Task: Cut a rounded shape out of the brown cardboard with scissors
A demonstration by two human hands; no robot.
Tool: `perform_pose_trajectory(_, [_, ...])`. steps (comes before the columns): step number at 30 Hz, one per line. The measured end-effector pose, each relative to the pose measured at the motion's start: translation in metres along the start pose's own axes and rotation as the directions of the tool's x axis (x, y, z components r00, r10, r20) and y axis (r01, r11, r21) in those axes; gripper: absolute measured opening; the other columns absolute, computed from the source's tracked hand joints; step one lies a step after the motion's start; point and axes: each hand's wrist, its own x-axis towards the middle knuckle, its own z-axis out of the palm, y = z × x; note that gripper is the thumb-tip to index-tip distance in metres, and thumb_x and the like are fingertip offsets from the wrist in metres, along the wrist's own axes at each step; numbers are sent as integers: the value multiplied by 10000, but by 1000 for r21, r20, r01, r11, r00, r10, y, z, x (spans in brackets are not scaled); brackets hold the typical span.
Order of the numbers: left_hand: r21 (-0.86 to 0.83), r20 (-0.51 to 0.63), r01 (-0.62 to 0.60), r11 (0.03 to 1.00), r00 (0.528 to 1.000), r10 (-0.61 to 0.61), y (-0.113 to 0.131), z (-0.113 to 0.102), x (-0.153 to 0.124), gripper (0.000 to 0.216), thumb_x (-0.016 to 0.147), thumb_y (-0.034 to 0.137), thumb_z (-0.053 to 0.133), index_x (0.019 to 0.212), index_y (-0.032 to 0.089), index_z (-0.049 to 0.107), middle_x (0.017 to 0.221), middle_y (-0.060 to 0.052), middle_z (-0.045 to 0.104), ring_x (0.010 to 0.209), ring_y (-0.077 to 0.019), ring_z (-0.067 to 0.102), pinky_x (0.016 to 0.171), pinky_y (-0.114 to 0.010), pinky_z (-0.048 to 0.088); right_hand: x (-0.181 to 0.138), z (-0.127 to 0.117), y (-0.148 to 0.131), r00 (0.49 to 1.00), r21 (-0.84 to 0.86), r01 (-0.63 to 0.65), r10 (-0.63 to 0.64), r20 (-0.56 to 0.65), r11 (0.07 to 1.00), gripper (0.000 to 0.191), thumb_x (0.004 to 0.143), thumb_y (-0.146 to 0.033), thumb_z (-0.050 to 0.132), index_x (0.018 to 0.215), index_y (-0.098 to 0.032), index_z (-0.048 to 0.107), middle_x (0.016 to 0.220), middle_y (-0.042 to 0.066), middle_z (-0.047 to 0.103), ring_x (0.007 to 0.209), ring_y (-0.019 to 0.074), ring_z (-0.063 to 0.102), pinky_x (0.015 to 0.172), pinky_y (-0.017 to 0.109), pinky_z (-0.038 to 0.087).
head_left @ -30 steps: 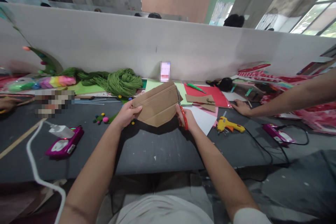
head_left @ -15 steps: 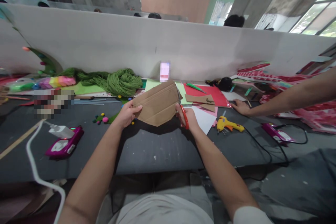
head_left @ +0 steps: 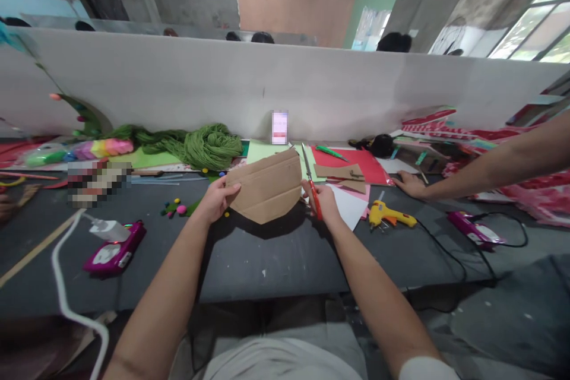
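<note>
A piece of brown cardboard [head_left: 267, 187] with a pointed lower edge is raised over the dark table. My left hand [head_left: 217, 196] pinches it at its left edge, thumb on the near face. In my right hand [head_left: 324, 202] is a pair of red-handled scissors [head_left: 313, 190], fingers wrapped round the handles. The blades point up and away, just beside the cardboard's right edge, and look close together. Behind the scissors lie cardboard scraps [head_left: 342, 173] on red paper [head_left: 376, 171], with a green cutter [head_left: 332, 153] there too.
A yellow glue gun [head_left: 392, 215] with a black cord lies to the right, near a purple power strip [head_left: 474, 230]. Another person's hand [head_left: 409, 184] rests on the table at right. Green yarn [head_left: 214, 147] sits at the back; a second purple power strip [head_left: 116, 248] stands at left.
The scissors have come away from the cardboard's right edge, where they were cutting. A small piece at that edge no longer shows attached. The view has tilted up slightly.
</note>
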Motion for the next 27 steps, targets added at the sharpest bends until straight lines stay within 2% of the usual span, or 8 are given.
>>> perform_pose_trajectory(5, [0, -59, -53, 999, 997, 53, -1, -4, 3, 516, 554, 267, 953, 1015, 144, 755, 896, -73, 801, 712, -194, 734, 649, -271, 608, 3, -1, -2, 997, 194, -48, 35, 70, 980, 648, 787, -816, 654, 705, -173, 621, 390, -40, 443, 284, 99, 413, 298, 215, 299])
perform_pose_trajectory(11, [14, -111, -92, 996, 989, 93, -8, 2, 8, 498, 607, 374, 956, 990, 137, 743, 869, -66, 788, 717, -176, 724, 647, -247, 583, 0, 2, -8, 989, 430, -8, -56, 136, 903, 557, 735, -559, 840, 563, -220, 433, 396, -69, 390, 309, 75, 382, 325, 218, 271])
perform_pose_trajectory(13, [-27, -122, -89, 996, 989, 85, -11, 8, 7, 484, 665, 402, 927, 1020, 137, 730, 876, -75, 786, 744, -193, 734, 672, -269, 594, -1, 4, -8, 987, 492, -15, -66, 148, 870, 521, 733, -499, 837, 558, -222, 431, 398, -72, 390, 310, 76, 381, 328, 221, 279])
perform_pose_trajectory(15, [-88, -82, -67, 994, 995, 59, -15, 14, 6, 467, 737, 429, 876, 1067, 140, 716, 901, -89, 785, 801, -224, 751, 707, -307, 614, 1, 6, -8, 993, 550, -18, -48, 106, 835, 490, 732, -484, 818, 559, -222, 441, 409, -70, 408, 312, 78, 390, 325, 222, 292])
perform_pose_trajectory(17, [-116, -26, -27, 993, 999, 24, -18, 20, 4, 435, 764, 392, 853, 1092, 146, 705, 936, -93, 785, 848, -235, 760, 724, -323, 628, 3, 7, -8, 998, 591, -14, -20, 52, 807, 490, 712, -487, 818, 551, -222, 438, 415, -67, 422, 314, 79, 404, 324, 221, 308])
perform_pose_trajectory(20, [-91, 1, 32, 995, 999, -32, -22, 25, 3, 398, 698, 219, 880, 1045, 147, 698, 941, -77, 780, 804, -206, 754, 681, -297, 633, 6, 7, -7, 1000, 602, -22, 6, 29, 798, 495, 686, -515, 840, 570, -216, 464, 431, -59, 452, 321, 80, 422, 325, 219, 322])
perform_pose_trajectory(24, [-160, -116, -42, 986, 993, 24, -19, 22, 7, 338, 691, 97, 846, 981, 149, 681, 898, -40, 766, 719, -153, 724, 615, -248, 615, 2, 7, -8, 999, 536, -43, 35, 25, 843, 480, 703, -601, 831, 711, -186, 591, 454, -60, 476, 329, 80, 427, 325, 208, 303])
perform_pose_trajectory(27, [-216, -220, -95, 972, 974, 46, -11, 12, 12, 261, 744, 60, 792, 957, 155, 674, 843, -20, 752, 686, -129, 712, 592, -207, 594, -4, 8, -11, 993, 438, -82, 36, 114, 895, 520, 733, -666, 787, 775, -171, 632, 436, -69, 445, 315, 76, 387, 321, 208, 267])
